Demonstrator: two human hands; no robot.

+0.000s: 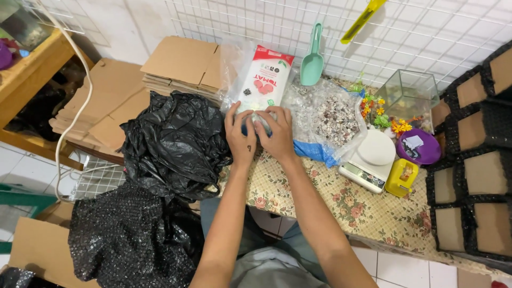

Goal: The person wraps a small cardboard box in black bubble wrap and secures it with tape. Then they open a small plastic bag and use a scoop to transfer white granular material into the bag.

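While both hands press together at the near end of a white and red pouch (263,80), the left hand (241,137) lies flat on its lower left corner, fingers (233,114) spread and laid down, not curled round anything. Right hand (275,136) sits just beside it, touching, fingers bent over a small dark blue thing under them; can't tell what that thing is or whether it is really gripped. Pouch lies on the tabletop (346,205), which has a flowered cloth, its far end pointing to the wire grid (426,37) on the wall.

Left of the hands: a crumpled black plastic bag (173,141), touching the left hand's side. Behind it, flat cardboard sheets (181,64) stacked. Lower left, black bubble wrap (130,234).

Right of the hands: clear bag of small pebbles (333,117) with a blue bag (314,152) under its near edge. A teal scoop (312,58) hangs on the grid above it. Further right, a white kitchen scale (370,160), a small yellow container (401,178) just beside it, a purple lid (418,146), fake flowers (384,114), and a small glass tank (410,93). Far right, stacked boxes wrapped in black (474,170).
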